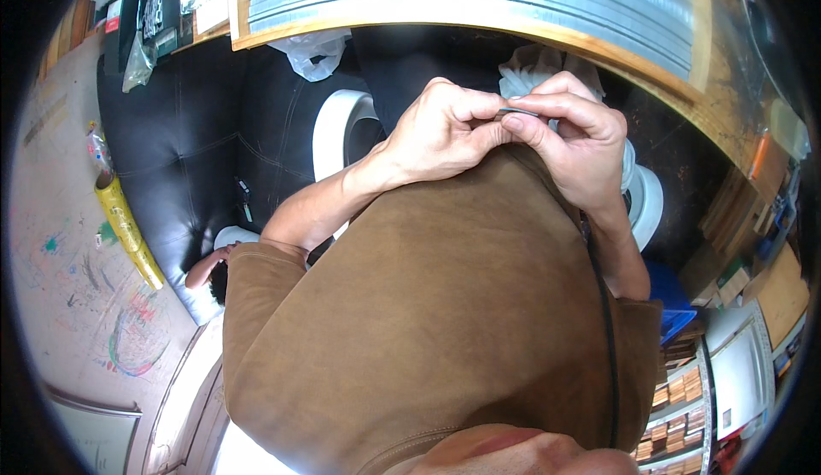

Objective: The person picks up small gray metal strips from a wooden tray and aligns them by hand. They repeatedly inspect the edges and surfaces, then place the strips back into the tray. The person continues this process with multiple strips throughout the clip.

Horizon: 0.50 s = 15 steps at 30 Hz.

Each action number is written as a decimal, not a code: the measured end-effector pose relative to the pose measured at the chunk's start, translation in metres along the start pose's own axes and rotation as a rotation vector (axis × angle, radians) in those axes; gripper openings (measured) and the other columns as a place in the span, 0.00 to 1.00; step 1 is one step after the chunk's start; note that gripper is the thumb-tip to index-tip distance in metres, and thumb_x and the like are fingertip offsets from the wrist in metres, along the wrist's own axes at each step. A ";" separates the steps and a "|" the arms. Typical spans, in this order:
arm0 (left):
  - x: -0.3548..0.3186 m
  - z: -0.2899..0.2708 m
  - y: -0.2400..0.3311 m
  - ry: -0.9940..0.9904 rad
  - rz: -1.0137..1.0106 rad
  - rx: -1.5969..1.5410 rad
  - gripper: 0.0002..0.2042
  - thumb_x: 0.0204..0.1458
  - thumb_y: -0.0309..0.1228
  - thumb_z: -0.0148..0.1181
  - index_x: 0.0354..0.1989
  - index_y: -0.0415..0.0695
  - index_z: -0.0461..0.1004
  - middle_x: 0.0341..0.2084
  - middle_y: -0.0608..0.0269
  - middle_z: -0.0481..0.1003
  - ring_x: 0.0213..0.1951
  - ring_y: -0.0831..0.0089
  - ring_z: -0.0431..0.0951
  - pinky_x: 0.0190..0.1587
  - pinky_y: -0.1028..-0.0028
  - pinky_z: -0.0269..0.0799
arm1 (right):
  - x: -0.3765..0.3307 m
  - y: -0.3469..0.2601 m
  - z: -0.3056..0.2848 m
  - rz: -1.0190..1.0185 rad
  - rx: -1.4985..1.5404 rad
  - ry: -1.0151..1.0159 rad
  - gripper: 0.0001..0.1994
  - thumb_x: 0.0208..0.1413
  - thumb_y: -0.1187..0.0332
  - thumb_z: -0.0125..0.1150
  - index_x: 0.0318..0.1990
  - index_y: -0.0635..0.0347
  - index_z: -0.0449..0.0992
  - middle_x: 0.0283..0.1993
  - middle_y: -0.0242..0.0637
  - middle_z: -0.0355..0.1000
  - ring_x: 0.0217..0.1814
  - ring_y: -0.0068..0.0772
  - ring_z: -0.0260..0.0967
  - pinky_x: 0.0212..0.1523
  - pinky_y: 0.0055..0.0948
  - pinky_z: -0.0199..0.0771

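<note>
My left hand (pixel 445 129) and my right hand (pixel 577 137) meet in front of my chest, above the far edge of my brown apron (pixel 462 295). Pinched between the fingertips of both is a small, thin, dark greenish strip (pixel 518 111). Only a sliver of it shows; the fingers cover the rest, and its kind cannot be made out. Thumb and forefinger of each hand press together on it. Just beyond the hands stands the wooden-framed table (pixel 479 32) with a shiny ribbed metal surface.
White curved chair arms (pixel 335 133) flank me. Plastic bags (pixel 315 54) hang under the table edge. On the left are a black padded sofa (pixel 184 167), another person's arm (pixel 205 268) and a yellow roll (pixel 128 231). Wood pieces (pixel 735 206) and a blue bin (pixel 676 308) stand right.
</note>
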<state>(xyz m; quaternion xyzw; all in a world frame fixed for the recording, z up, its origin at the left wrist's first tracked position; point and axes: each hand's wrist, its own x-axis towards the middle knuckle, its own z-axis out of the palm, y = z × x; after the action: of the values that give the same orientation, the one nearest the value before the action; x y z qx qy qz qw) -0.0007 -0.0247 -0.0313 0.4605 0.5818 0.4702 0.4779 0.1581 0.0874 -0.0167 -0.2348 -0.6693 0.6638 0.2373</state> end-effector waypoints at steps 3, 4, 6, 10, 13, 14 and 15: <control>-0.001 0.000 0.002 0.003 -0.010 -0.008 0.09 0.59 0.29 0.65 0.28 0.38 0.80 0.11 0.62 0.68 0.17 0.85 0.64 0.19 0.76 0.59 | 0.000 0.001 -0.002 -0.016 -0.002 -0.009 0.08 0.50 0.78 0.74 0.39 0.64 0.86 0.36 0.35 0.78 0.36 0.21 0.74 0.36 0.18 0.74; -0.001 -0.001 0.002 -0.002 -0.017 -0.012 0.09 0.59 0.29 0.65 0.28 0.38 0.80 0.11 0.63 0.68 0.17 0.85 0.64 0.19 0.76 0.59 | 0.001 0.001 -0.002 -0.020 -0.005 -0.010 0.08 0.51 0.78 0.74 0.39 0.64 0.86 0.36 0.36 0.78 0.36 0.21 0.74 0.36 0.18 0.74; -0.002 -0.001 0.003 -0.012 -0.031 -0.023 0.09 0.60 0.29 0.65 0.28 0.38 0.80 0.11 0.63 0.68 0.17 0.85 0.64 0.19 0.76 0.59 | 0.001 0.001 -0.002 -0.023 -0.006 -0.013 0.07 0.51 0.78 0.74 0.39 0.64 0.86 0.35 0.36 0.78 0.35 0.21 0.74 0.36 0.18 0.74; -0.002 -0.008 0.004 -0.096 -0.093 0.019 0.07 0.60 0.29 0.65 0.38 0.37 0.84 0.22 0.61 0.81 0.25 0.84 0.77 0.27 0.79 0.72 | 0.001 0.001 -0.002 -0.020 0.004 -0.014 0.07 0.51 0.78 0.74 0.39 0.64 0.86 0.35 0.36 0.78 0.35 0.21 0.74 0.36 0.19 0.74; -0.001 -0.001 0.006 0.007 -0.040 -0.027 0.10 0.59 0.28 0.65 0.26 0.38 0.79 0.11 0.62 0.66 0.16 0.84 0.62 0.19 0.75 0.57 | 0.001 0.002 -0.002 -0.023 0.009 -0.011 0.07 0.51 0.77 0.74 0.38 0.64 0.85 0.35 0.36 0.78 0.35 0.21 0.74 0.36 0.19 0.74; -0.001 -0.001 0.006 0.000 -0.047 -0.020 0.10 0.59 0.28 0.65 0.26 0.38 0.79 0.11 0.62 0.66 0.16 0.84 0.62 0.19 0.75 0.57 | 0.001 0.002 -0.002 -0.024 0.010 -0.011 0.07 0.51 0.77 0.74 0.38 0.64 0.85 0.35 0.36 0.78 0.35 0.21 0.74 0.36 0.19 0.74; -0.001 -0.002 0.007 -0.006 -0.053 -0.014 0.10 0.59 0.28 0.65 0.26 0.38 0.79 0.11 0.62 0.66 0.16 0.83 0.62 0.19 0.75 0.57 | 0.001 0.002 -0.002 -0.027 0.010 -0.012 0.07 0.51 0.77 0.74 0.38 0.64 0.85 0.35 0.36 0.78 0.35 0.21 0.74 0.36 0.19 0.75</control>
<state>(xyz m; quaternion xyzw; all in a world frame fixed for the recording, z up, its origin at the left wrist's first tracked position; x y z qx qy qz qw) -0.0016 -0.0255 -0.0243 0.4431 0.5891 0.4599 0.4950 0.1584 0.0894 -0.0192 -0.2204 -0.6704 0.6654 0.2435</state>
